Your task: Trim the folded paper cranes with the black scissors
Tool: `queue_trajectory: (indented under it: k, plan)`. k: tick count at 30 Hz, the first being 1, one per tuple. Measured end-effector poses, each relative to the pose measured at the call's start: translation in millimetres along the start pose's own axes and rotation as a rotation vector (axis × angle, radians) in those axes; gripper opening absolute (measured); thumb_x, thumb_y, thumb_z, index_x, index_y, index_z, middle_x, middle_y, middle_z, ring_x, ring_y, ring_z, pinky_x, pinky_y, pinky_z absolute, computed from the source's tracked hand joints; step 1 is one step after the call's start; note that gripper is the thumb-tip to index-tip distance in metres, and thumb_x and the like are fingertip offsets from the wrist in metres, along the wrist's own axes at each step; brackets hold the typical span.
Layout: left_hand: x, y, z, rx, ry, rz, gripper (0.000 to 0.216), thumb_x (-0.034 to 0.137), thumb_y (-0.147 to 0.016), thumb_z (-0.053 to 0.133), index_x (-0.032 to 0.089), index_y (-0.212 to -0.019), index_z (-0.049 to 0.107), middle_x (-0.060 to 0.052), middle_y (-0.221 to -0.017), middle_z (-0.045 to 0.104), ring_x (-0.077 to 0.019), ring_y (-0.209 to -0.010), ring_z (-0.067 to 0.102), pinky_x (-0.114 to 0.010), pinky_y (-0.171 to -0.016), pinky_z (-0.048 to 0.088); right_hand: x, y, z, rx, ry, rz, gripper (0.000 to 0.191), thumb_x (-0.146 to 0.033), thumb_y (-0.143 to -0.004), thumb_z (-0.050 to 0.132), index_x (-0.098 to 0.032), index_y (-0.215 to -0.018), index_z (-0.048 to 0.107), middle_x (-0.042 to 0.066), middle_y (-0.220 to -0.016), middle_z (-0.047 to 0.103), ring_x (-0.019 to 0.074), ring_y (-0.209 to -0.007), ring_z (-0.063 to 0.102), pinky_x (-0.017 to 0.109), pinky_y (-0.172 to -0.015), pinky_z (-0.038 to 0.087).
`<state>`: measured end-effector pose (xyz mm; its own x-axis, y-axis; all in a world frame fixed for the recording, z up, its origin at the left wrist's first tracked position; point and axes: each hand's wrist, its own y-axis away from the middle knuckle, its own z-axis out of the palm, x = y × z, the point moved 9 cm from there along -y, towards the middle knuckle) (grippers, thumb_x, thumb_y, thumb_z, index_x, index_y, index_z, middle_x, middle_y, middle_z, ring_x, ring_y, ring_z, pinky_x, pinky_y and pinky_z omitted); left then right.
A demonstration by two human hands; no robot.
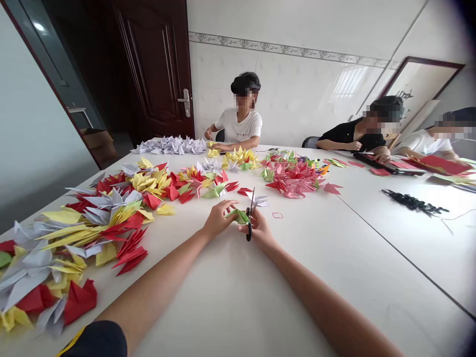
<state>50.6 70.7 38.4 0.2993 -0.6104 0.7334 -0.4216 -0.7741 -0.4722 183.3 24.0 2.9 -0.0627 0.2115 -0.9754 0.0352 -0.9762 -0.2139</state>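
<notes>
Between my two hands sits a green folded paper crane (241, 216), just above the white table. My left hand (220, 218) pinches its left side between thumb and fingers. A pair of scissors with black handles (249, 233) is in my right hand (261, 226), blades pointing up and away from me. The right fingers wrap the handles beside the crane; whether they also touch the paper I cannot tell. Just beyond my hands lie a white folded paper piece (260, 201) and a small red one (244, 191).
Red, yellow and white folded paper (122, 218) spreads along the left. Pink and red cranes (297, 178) lie ahead, white ones (171, 145) at the far left. A black stringy bundle (414, 202) is at right. Across the white table (297, 277) sit several people.
</notes>
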Motion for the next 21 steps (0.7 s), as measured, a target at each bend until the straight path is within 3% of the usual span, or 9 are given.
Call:
queue_trajectory:
  k: [4, 7, 15, 21]
  plan:
    - [-8, 0, 8, -0.093, 0.082, -0.069, 0.054, 0.044, -0.084, 0.067, 0.020, -0.131, 0.059, -0.009, -0.121, 0.066, -0.0246, -0.104, 0.062, -0.033, -0.086, 0.049, 1, 0, -6, 0.058, -0.089, 0.018, 0.043, -0.036, -0.066, 0.083, -0.022, -0.098, 0.059, 0.003, -0.096, 0.069, 0.0212, -0.088, 0.067, 0.034, -0.076, 0.057]
    - [-12, 1, 18, -0.204, 0.229, -0.114, 0.058, 0.044, -0.083, 0.067, 0.019, -0.135, 0.055, -0.009, -0.112, 0.071, -0.0252, -0.101, 0.066, -0.036, -0.091, 0.050, 6, 1, -15, 0.135, -0.121, 0.054, 0.038, -0.039, -0.069, 0.081, -0.022, -0.095, 0.061, 0.003, -0.091, 0.071, 0.0186, -0.078, 0.067, 0.033, -0.070, 0.058]
    - [-23, -2, 10, -0.105, 0.271, -0.173, 0.049, 0.033, -0.073, 0.074, 0.016, -0.118, 0.066, -0.008, -0.096, 0.071, -0.0249, -0.095, 0.067, -0.037, -0.090, 0.053, 12, 3, -37, 0.337, -0.151, 0.074, 0.035, -0.034, -0.065, 0.080, -0.021, -0.089, 0.058, 0.001, -0.085, 0.070, 0.0195, -0.072, 0.072, 0.025, -0.057, 0.053]
    - [-21, -2, 12, -0.097, 0.244, -0.111, 0.030, 0.028, -0.073, 0.069, 0.017, -0.101, 0.073, -0.008, -0.101, 0.073, -0.0239, -0.096, 0.067, -0.037, -0.092, 0.052, 11, 7, -46, 0.438, -0.131, 0.086, 0.032, -0.035, -0.065, 0.078, -0.020, -0.082, 0.056, 0.002, -0.084, 0.070, 0.0206, -0.073, 0.073, 0.024, -0.054, 0.054]
